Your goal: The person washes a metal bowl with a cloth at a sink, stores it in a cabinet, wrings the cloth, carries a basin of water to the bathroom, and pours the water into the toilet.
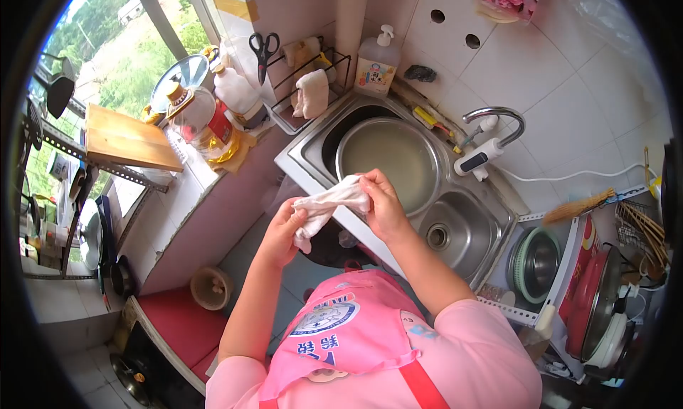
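A white cloth (329, 204) is stretched and bunched between my two hands, in front of the sink's near edge. My left hand (282, 227) grips its left end, and a loose bit hangs below those fingers. The other end is pinched in my right hand (384, 204), close to the rim of a large metal basin (432, 156). Cloudy, pale water fills this basin, which sits in the left bowl of the steel sink (491, 227).
A white faucet (480, 156) stands behind the sink. At the back corner are a soap bottle (378, 59) and a wire rack (341, 64) with a draped cloth. An oil bottle (203, 124) and a wooden board (131, 139) are on the left. Bowls (537, 264) stand on the right-hand shelf.
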The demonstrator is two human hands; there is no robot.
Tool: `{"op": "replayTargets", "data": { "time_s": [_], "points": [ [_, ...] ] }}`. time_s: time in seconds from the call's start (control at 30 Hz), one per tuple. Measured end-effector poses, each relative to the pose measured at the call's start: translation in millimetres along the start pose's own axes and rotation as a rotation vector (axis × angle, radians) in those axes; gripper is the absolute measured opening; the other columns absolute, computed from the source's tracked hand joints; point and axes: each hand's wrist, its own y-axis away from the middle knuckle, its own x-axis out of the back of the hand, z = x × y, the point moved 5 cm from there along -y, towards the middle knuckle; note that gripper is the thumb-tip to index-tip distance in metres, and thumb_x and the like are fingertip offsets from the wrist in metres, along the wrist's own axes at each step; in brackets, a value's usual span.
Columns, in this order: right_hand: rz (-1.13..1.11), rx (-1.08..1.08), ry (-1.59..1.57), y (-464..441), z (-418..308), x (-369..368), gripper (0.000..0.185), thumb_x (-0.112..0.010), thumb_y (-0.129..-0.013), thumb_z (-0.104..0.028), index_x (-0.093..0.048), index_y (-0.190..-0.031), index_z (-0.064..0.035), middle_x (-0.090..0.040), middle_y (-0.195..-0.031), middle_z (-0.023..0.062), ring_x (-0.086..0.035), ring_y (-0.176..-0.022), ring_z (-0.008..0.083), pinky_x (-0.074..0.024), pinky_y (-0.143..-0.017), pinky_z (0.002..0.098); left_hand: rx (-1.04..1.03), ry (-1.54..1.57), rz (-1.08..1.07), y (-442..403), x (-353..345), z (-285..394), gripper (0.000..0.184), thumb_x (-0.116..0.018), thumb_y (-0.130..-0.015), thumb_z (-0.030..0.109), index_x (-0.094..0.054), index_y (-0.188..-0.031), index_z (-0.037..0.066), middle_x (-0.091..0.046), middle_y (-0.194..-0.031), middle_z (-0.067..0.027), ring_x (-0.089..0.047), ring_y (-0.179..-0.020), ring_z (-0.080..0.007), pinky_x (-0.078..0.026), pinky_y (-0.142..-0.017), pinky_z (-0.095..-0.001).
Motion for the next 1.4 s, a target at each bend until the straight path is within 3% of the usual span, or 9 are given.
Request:
{"op": "replayTargets", "data": {
  "time_s": [0.17,0.3,0.37,0.5,0.7,1.0,1.17,1.23,1.4],
  "points": [
    [-0.326,0.472,0.569,52,-5,-127,0.009,-0.057,-0.086,-0.009,-0.055,-0.078,-0.0043,-0.058,-0.1,0.0102,-0.056,-0.086,0.0169,-0.0462,-0.077,0.0301,-0.073,0.205,0.377,41,75,-6,0.028,-0.047,-0.097,0.023,-0.05,-0.116,0.002,-0.059,-0.111,-0.0138,-0.061,-0.096,-0.0223,-0.05,-0.085,-0.0354],
    [-0.697,0.786,0.999,113,59,-200,0.012,-0.067,-0.076,-0.013,-0.058,-0.08,-0.0063,-0.06,-0.101,0.0097,-0.056,-0.1,0.0303,-0.0371,-0.096,0.0479,-0.201,0.865,-0.554,54,92,-43,0.033,-0.035,-0.1,0.023,-0.05,-0.12,0.002,-0.062,-0.099,-0.0094,-0.057,-0.104,-0.017,-0.042,-0.098,-0.0306],
    [-0.598,0.955,1.044,133,79,-215,0.013,-0.066,-0.079,-0.015,-0.057,-0.085,-0.0069,-0.06,-0.099,0.0091,-0.056,-0.099,0.03,-0.0356,-0.098,0.0488,-0.181,0.628,0.058,72,121,-64,0.027,-0.042,-0.097,0.024,-0.055,-0.11,0.004,-0.061,-0.095,-0.0066,-0.059,-0.089,-0.019,-0.043,-0.092,-0.0274],
    [-0.327,0.587,0.94,86,118,-191,0.013,-0.049,-0.095,-0.014,-0.053,-0.101,-0.0041,-0.059,-0.097,0.0128,-0.058,-0.092,0.029,-0.0446,-0.091,0.0428,0.053,0.07,0.479,130,48,33,0.015,-0.053,-0.094,0.029,-0.053,-0.096,0.013,-0.051,-0.075,0.0005,-0.05,-0.064,-0.0121,-0.042,-0.053,-0.0289],
    [-0.218,-0.317,-0.38,124,163,-215,0.024,-0.035,-0.102,-0.025,-0.046,-0.101,-0.0039,-0.059,-0.099,0.0135,-0.06,-0.087,0.0181,-0.0499,-0.081,0.0326,-0.037,0.478,-0.694,189,12,83,0.03,-0.04,-0.098,0.037,-0.047,-0.091,0.009,-0.046,-0.068,-0.0016,-0.042,-0.048,-0.0105,-0.035,-0.041,-0.0243],
    [-0.677,0.537,1.019,168,127,-281,0.026,-0.063,-0.089,-0.026,-0.056,-0.103,-0.0047,-0.056,-0.123,0.0156,-0.046,-0.123,0.0265,-0.0322,-0.105,0.0419,-0.028,0.651,-0.228,212,103,47,0.035,-0.031,-0.101,0.037,-0.048,-0.125,0.017,-0.053,-0.125,-0.0087,-0.05,-0.117,-0.026,-0.041,-0.1,-0.0443],
    [-0.498,0.005,-0.147,169,130,-261,0.032,-0.051,-0.097,-0.032,-0.055,-0.108,-0.0018,-0.057,-0.118,0.0164,-0.055,-0.114,0.0265,-0.0421,-0.101,0.0421,0.181,0.794,-0.088,206,53,65,0.051,-0.042,-0.097,0.044,-0.047,-0.124,0.001,-0.06,-0.11,-0.0106,-0.063,-0.096,-0.0214,-0.054,-0.08,-0.0331],
    [-0.392,-0.165,-0.051,152,142,-231,0.026,-0.048,-0.098,-0.027,-0.055,-0.105,-0.0022,-0.059,-0.113,0.0137,-0.061,-0.102,0.0224,-0.0503,-0.091,0.0388,0.109,1.212,-0.877,170,70,33,0.04,-0.044,-0.098,0.032,-0.047,-0.122,0.0,-0.062,-0.104,-0.0091,-0.064,-0.085,-0.0184,-0.055,-0.071,-0.0301],
    [0.094,0.132,0.222,139,94,-143,0.028,-0.053,-0.096,-0.03,-0.052,-0.106,-0.0037,-0.06,-0.103,0.0097,-0.061,-0.092,0.019,-0.0533,-0.078,0.0346,0.081,0.738,-0.221,138,57,46,0.042,-0.046,-0.096,0.025,-0.044,-0.129,0.0,-0.056,-0.124,-0.0192,-0.058,-0.111,-0.0314,-0.048,-0.096,-0.0459]
  ]
}}
